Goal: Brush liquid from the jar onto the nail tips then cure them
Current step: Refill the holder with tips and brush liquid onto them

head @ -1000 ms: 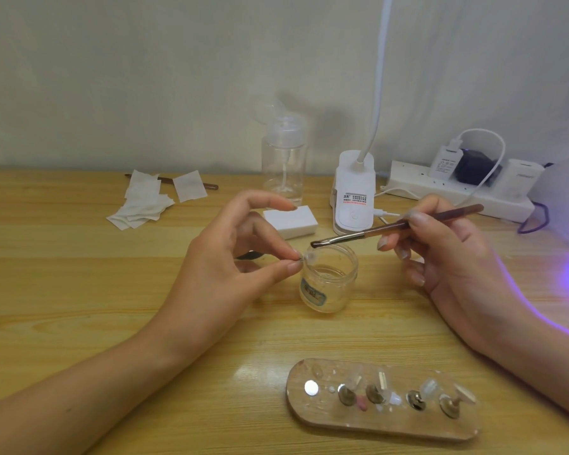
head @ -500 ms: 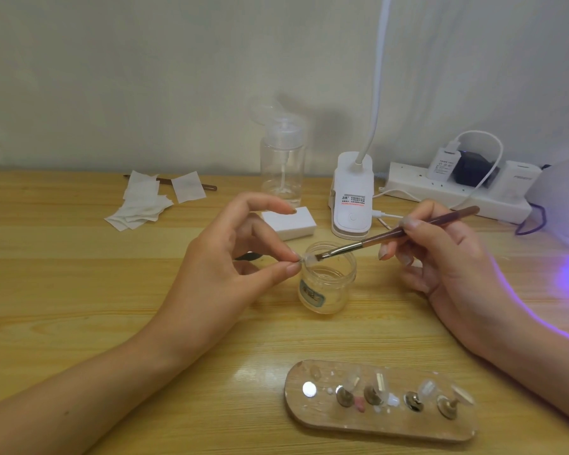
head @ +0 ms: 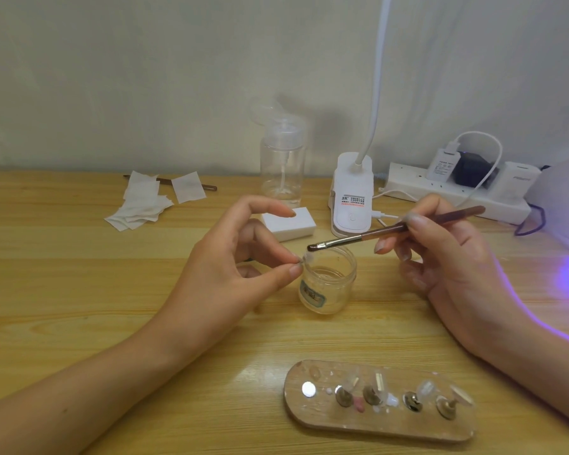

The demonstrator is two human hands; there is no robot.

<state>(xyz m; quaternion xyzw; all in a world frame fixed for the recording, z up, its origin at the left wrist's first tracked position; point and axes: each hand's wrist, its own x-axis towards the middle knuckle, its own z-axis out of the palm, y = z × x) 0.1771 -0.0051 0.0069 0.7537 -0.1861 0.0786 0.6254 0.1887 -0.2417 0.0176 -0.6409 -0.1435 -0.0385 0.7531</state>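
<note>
Our left hand (head: pixel 230 274) pinches a clear nail tip (head: pixel 307 258) at the rim of the open jar (head: pixel 329 287); our right hand (head: pixel 440 257) grips the brush (head: pixel 391 229), bristles just above the tip. We should stroke lightly, keeping drips over the jar. Labels on jar and lamp base (head: pixel 352 198) are too blurred to read.
</note>
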